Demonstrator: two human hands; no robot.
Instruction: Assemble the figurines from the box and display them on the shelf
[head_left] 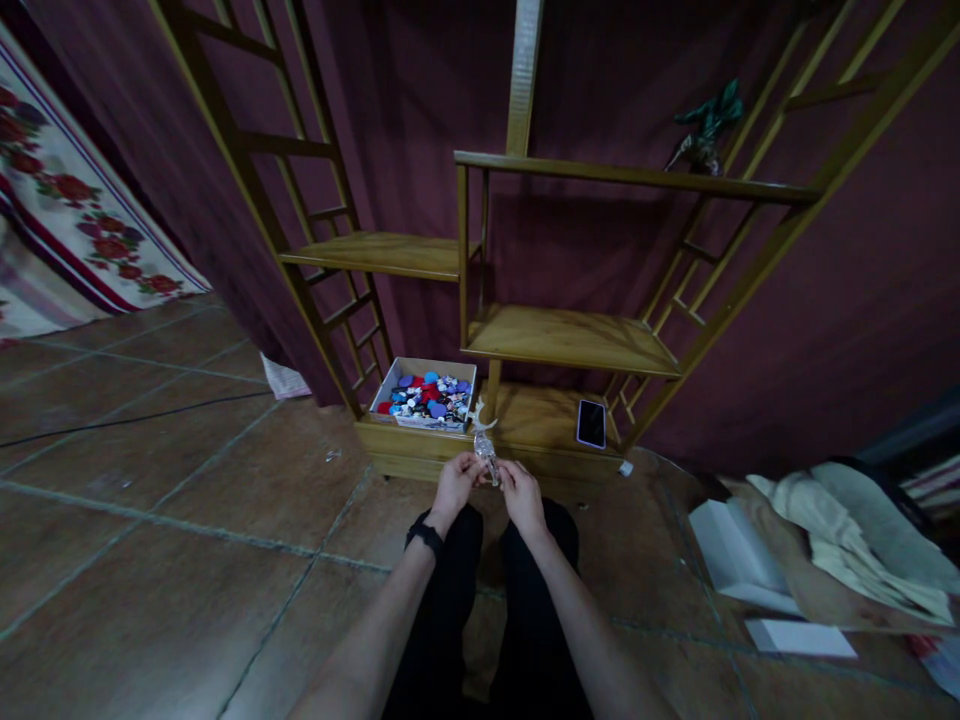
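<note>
Between my two hands is a small shiny deer figurine [484,446], pale and silvery, with antlers pointing up and away from me. The fingers of my left hand [455,486] pinch it from the left side. My right hand [523,494] grips it low on the right, near its base. Just beyond my left hand, an open cardboard box [381,397] full of small red, blue, purple and white pieces stands on the bottom shelf [534,408]. The fingertips partly cover the lower part of the figurine.
A phone [591,424] lies at the right of the bottom shelf. The wooden rack rises ahead, with a middle shelf [574,338], a left shelf [382,250] and a green ornament [709,128] on top. White boxes [739,555] and cloth [840,540] lie on the right floor.
</note>
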